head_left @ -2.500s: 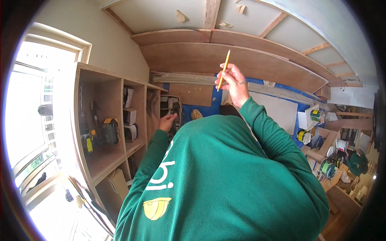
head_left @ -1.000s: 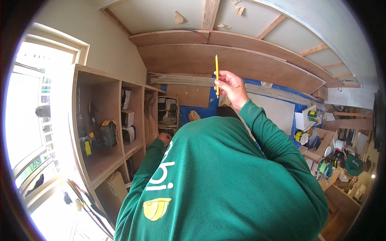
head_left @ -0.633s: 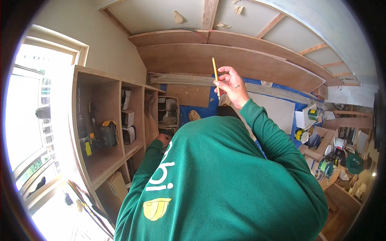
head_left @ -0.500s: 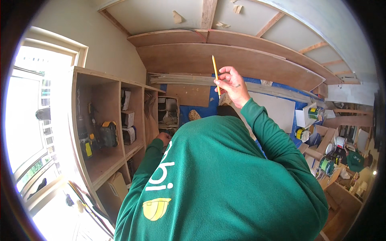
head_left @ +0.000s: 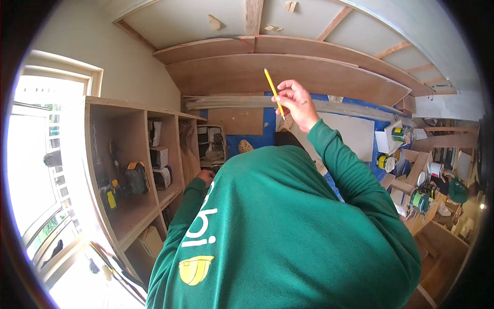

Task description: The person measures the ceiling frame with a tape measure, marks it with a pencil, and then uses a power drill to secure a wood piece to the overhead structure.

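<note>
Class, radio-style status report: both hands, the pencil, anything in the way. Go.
Right hand raised, gripping yellow pencil. Left hand low by the wooden shelf unit, contents unclear. Nothing near the pencil tip.

Workshop room, daylit from nine o'clock

Bright window (head_left: 36, 170) beside plywood shelving (head_left: 131, 170); plywood ceiling panels (head_left: 288, 72) at twelve o'clock; cluttered workbench (head_left: 427, 195) at three.
</note>
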Motion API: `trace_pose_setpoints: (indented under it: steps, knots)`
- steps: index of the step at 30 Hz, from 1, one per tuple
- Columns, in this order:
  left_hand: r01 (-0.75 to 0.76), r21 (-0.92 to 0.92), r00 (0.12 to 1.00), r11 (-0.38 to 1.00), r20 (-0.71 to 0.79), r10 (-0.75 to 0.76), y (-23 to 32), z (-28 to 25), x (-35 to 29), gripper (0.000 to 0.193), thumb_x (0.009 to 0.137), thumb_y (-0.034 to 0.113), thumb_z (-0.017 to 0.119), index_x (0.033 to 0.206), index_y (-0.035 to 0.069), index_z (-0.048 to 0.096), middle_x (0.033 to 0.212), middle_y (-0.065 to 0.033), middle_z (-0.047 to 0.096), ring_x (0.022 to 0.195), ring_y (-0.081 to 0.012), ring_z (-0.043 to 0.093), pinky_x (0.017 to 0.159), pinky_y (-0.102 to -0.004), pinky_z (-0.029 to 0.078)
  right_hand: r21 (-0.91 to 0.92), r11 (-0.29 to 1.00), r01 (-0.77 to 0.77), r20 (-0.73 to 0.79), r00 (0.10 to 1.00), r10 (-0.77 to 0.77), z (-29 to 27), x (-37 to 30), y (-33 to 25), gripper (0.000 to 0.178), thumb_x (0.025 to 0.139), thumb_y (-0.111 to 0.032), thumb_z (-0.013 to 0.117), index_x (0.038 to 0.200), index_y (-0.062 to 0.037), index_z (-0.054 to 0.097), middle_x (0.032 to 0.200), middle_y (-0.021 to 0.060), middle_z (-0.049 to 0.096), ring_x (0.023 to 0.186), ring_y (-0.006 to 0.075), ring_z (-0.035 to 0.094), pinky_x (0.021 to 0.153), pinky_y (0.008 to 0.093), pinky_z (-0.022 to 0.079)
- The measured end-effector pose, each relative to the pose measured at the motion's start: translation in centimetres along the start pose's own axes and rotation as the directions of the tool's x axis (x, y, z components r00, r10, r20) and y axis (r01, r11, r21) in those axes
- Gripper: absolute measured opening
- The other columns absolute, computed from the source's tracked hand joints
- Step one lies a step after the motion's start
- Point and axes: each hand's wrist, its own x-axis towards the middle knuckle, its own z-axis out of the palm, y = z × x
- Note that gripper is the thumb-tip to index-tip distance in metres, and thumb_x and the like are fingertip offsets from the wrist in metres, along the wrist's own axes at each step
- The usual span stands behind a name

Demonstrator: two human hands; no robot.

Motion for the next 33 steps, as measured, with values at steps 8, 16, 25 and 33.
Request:
trace_pose_setpoints:
  steps: [8, 16, 25, 33]
  knots:
    - [-0.034, 0.085, 0.999, 0.996, -0.021, 0.036, -5.2, 2.3, 1.4, 0.028, 0.083, 0.02, 0.066, 0.106, 0.007, 0.074, 0.1, -0.0182, 0.073, 0.089, -0.0332, 0.07, 0.085, -0.0426, 0.053, 0.365, 0.927, -0.085, -0.041, 0.993, 0.107, -6.1, 0.6, 1.9, 0.034, 0.096, -0.008, 0.048, 0.128, -0.0013, 0.058, 0.104, 0.0112, 0.068, 0.084, 0.0202, 0.068, 0.075, 0.034, 0.057]
    - [0.033, 0.121, 0.999, 0.992, -0.017, -0.032, -1.0, -0.1, -0.7, 0.024, 0.08, 0.027, 0.073, 0.094, 0.009, 0.076, 0.091, -0.0146, 0.073, 0.083, -0.0265, 0.069, 0.079, -0.0399, 0.054, 0.214, 0.976, -0.031, -0.181, 0.981, 0.071, -7.5, -2.0, 3.8, 0.033, 0.096, -0.005, 0.051, 0.128, -0.0019, 0.058, 0.106, 0.0083, 0.065, 0.093, 0.0195, 0.066, 0.083, 0.0357, 0.055]
    - [0.093, 0.016, 0.995, 0.996, -0.022, -0.092, 3.7, -3.0, -2.1, 0.028, 0.077, 0.032, 0.079, 0.091, 0.009, 0.076, 0.09, -0.0129, 0.073, 0.083, -0.0255, 0.069, 0.077, -0.0412, 0.055, 0.48, 0.802, 0.355, 0.292, 0.798, -0.528, 2.9, -5.6, -9.4, 0.078, 0.086, -0.029, 0.072, 0.146, 0.0056, 0.035, 0.132, 0.0222, 0.054, 0.102, 0.0282, 0.065, 0.092, 0.04, 0.052]
    - [0.111, 0.062, 0.994, 0.992, -0.028, -0.11, 7.0, -2.9, -4.4, 0.032, 0.078, 0.033, 0.078, 0.095, 0.007, 0.075, 0.099, -0.0143, 0.072, 0.089, -0.0286, 0.068, 0.082, -0.0426, 0.054, 0.683, 0.626, 0.377, 0.558, 0.284, -0.78, 7.5, -11.1, -21.4, 0.04, 0.087, -0.015, 0.071, 0.121, -0.0003, 0.057, 0.107, 0.0202, 0.066, 0.078, 0.0332, 0.069, 0.06, 0.0393, 0.059]
